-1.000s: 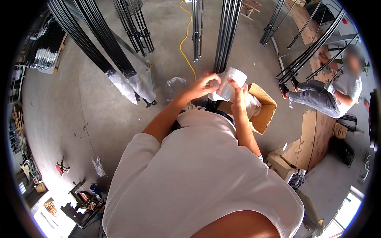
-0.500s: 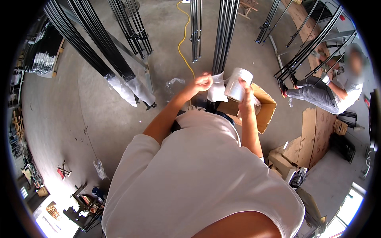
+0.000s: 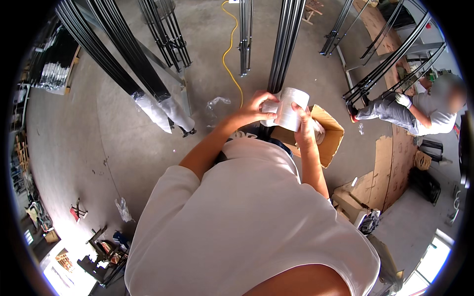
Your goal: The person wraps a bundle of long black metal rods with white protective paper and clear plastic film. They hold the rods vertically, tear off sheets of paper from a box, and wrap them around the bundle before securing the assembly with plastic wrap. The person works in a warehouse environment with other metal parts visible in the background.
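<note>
In front of me a bundle of black metal poles (image 3: 286, 49) hangs down, its lower end wound in clear-white film. My left hand (image 3: 256, 109) curls its fingers and thumb around that film-wrapped end (image 3: 268, 108). A roll of clear stretch film (image 3: 292, 106) is tilted in my right hand (image 3: 304, 124), the thumb along its side. The roll is close against the wrapped end and hides part of it.
An open cardboard box (image 3: 332, 138) stands just below the roll. More black pole bundles (image 3: 118, 54) hang at left, two with film-wrapped ends (image 3: 173, 114). A yellow cable (image 3: 226, 56) crosses the floor. At right sits a person (image 3: 419, 111) wearing white gloves.
My left hand has come down from a raised pinch onto the wrapped pole end. The roll has shifted slightly left, up to it. The person at right has leaned and moved their hands.
</note>
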Tool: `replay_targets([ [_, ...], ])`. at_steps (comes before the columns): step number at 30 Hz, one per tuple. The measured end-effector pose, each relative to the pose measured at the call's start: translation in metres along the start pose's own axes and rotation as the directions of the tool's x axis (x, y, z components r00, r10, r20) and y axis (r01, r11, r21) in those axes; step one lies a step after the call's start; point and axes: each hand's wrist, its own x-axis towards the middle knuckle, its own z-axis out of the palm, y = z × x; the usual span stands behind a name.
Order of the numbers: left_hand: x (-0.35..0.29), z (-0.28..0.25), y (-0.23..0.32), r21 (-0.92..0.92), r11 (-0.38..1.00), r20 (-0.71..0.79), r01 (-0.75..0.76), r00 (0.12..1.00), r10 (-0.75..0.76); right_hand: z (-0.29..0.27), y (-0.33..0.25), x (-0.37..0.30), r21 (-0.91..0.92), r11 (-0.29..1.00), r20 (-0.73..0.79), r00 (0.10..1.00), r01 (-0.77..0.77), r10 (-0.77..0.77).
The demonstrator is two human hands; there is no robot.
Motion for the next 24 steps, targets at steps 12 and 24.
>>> replay_targets([
  [12,0.01,0.006,-0.036,0.234,0.951,-0.24,-0.202,0.936,0.258,-0.002,0.009,-0.003,0.096,0.983,0.016,0.988,-0.154,0.153],
  [24,0.012,-0.014,-0.036,-0.31,0.951,-0.19,0.009,0.979,-0.072,0.006,-0.002,0.005,-0.28,0.955,-0.126,0.982,0.102,-0.142],
])
